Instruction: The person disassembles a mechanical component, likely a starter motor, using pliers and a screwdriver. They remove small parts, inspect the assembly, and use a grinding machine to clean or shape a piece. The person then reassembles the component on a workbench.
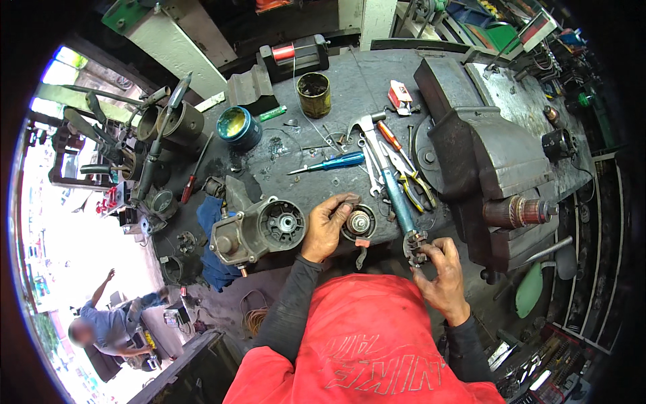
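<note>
My left hand is draped over the edge of a small round dark metal part with a bright centre hub, at the near edge of the greasy dark steel workbench. Fingers curled onto its rim, thumb side up; it looks like a light steadying touch, not a full clamp.

My right hand pinches a small toothed grey metal ring with short lugs between thumb and fingertips, narrow grip, held off the bench just below the blue-handled hammer.

My view of doing this well: keep the ring square to the hub, don't let the lugs cock, keep the left fingers off the bore. Everything is oily, so grip on the lugs, not the smooth face.

Materials nearby:
- cast grey aluminium motor housing with a round black bearing seat, just left of my left hand, rough cast skin, lying on a blue rag
- heavy dull steel bench vise to the right, with a copper-wound armature sticking out of it
- blue-handled screwdriver, pliers and spanners scattered mid-bench
- dirty yellow tin can and blue round tub further back

Another person sits well off to the lower left, not involved.
</note>
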The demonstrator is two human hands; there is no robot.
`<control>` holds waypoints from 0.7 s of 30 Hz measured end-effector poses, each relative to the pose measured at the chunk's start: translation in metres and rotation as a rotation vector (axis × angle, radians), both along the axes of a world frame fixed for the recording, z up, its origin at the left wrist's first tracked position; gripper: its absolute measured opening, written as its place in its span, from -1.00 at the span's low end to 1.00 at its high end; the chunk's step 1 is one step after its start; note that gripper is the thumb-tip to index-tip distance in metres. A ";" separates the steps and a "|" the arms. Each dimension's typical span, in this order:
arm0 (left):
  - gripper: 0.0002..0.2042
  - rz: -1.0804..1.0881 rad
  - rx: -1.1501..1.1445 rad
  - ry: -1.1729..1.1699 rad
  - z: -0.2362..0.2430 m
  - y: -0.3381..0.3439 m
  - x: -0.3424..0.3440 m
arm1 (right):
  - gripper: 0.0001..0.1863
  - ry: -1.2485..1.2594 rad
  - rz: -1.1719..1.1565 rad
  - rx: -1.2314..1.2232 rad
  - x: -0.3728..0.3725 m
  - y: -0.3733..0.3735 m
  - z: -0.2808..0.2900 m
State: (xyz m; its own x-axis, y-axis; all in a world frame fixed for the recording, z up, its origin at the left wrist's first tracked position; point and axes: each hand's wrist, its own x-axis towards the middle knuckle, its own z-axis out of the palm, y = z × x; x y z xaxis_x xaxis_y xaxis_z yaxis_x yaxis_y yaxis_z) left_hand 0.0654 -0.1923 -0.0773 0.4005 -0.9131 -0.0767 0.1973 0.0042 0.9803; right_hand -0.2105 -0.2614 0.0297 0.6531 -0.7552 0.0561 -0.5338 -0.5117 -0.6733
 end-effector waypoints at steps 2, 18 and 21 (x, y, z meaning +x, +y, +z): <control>-0.76 0.017 -0.020 -0.082 0.001 -0.002 0.003 | -0.51 0.006 0.024 0.023 -0.003 -0.013 0.000; -0.82 0.073 0.184 -0.376 0.027 0.005 -0.001 | -0.49 -0.088 0.067 0.184 -0.002 -0.052 -0.032; -0.76 0.321 0.320 -0.283 0.039 0.024 -0.025 | -0.46 -0.088 0.051 0.186 -0.006 -0.052 -0.038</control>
State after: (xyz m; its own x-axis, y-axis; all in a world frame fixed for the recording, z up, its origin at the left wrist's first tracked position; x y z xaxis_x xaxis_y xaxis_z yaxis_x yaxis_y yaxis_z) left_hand 0.0406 -0.1680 -0.0383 0.7010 -0.6901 -0.1798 -0.0370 -0.2870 0.9572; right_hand -0.2165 -0.3130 -0.0081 0.6899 -0.7236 -0.0225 -0.4454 -0.3997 -0.8012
